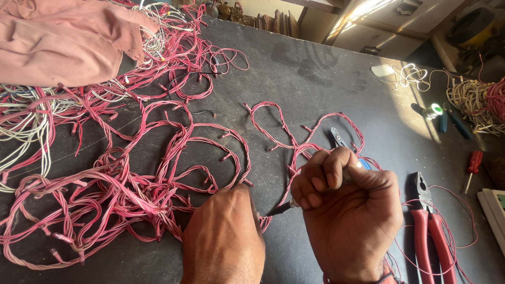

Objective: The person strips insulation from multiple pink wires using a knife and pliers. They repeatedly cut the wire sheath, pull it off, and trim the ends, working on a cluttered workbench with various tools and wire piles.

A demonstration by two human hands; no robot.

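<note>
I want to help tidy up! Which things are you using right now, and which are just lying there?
In use:
- twisted red-and-white wire string
- dark-tipped tool gripped in the right hand
- left hand pressing the wire down

Lying about:
- red-handled pliers
- blue-handled cutters
- small red screwdriver
- pink cloth
- solder spool
</note>
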